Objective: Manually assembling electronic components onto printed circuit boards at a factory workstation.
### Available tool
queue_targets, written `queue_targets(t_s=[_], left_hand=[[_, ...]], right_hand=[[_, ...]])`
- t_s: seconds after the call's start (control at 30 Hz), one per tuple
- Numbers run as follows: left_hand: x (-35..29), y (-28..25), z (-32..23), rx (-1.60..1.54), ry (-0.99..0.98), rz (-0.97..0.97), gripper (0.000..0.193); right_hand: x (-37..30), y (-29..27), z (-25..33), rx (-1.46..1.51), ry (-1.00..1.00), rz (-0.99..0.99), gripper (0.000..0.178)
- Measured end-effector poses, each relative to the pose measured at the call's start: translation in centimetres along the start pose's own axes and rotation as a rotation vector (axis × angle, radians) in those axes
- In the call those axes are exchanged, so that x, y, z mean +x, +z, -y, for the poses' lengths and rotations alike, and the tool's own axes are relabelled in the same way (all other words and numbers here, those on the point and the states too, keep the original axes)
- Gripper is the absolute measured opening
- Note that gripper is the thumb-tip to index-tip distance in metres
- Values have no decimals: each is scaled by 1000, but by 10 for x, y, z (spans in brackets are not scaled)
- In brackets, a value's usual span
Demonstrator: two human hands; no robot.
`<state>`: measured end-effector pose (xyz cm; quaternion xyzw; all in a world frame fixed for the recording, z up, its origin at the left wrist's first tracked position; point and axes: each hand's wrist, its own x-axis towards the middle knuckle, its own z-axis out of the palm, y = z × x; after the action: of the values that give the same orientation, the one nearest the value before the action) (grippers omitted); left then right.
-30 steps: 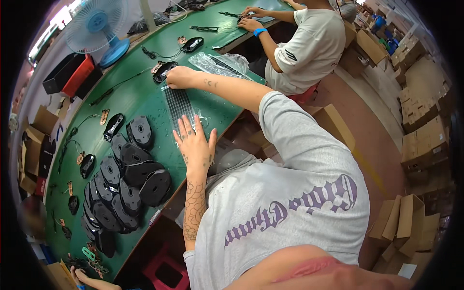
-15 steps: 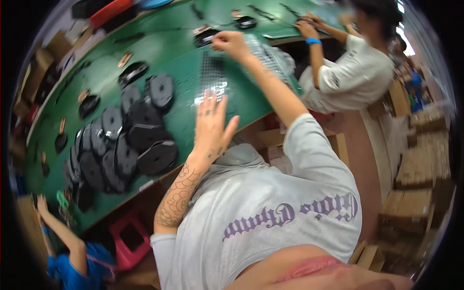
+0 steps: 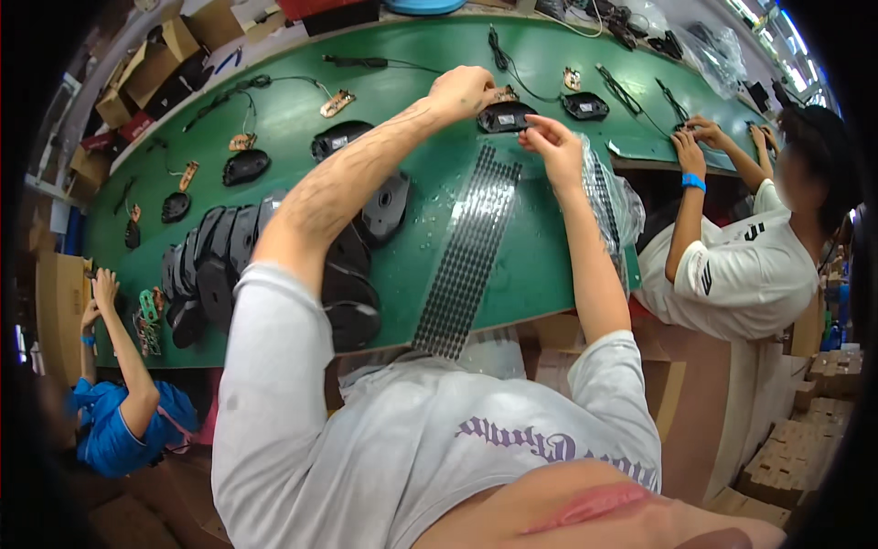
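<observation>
Your left hand [image 3: 462, 90] rests curled on the far end of a black mouse base [image 3: 506, 117], its grip narrow and pressing the part to the green counter [image 3: 530, 265]. Your right hand [image 3: 554, 145], just beside the base on its near side, pinches thumb to fingers; what it holds cannot be told. A long strip of small dark pads [image 3: 466, 256] runs from the base toward you. Left of the strip lies a stack of black shells [image 3: 229, 270].

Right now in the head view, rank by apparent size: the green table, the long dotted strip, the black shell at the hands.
1. green table
2. dotted strip
3. black shell, smallest, though farthest from the camera.
</observation>
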<state>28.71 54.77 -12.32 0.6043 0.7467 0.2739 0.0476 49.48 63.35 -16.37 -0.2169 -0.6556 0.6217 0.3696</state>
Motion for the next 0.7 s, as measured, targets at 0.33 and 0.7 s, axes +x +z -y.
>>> queue_targets(t_s=[0.33,0.7], left_hand=[[92,55,53,-282,8,186,39],[34,12,36,-952,-184,211,21]], right_hand=[[0,5,12,126,143,-42,16],[0,11,5,125,183,-171,20]])
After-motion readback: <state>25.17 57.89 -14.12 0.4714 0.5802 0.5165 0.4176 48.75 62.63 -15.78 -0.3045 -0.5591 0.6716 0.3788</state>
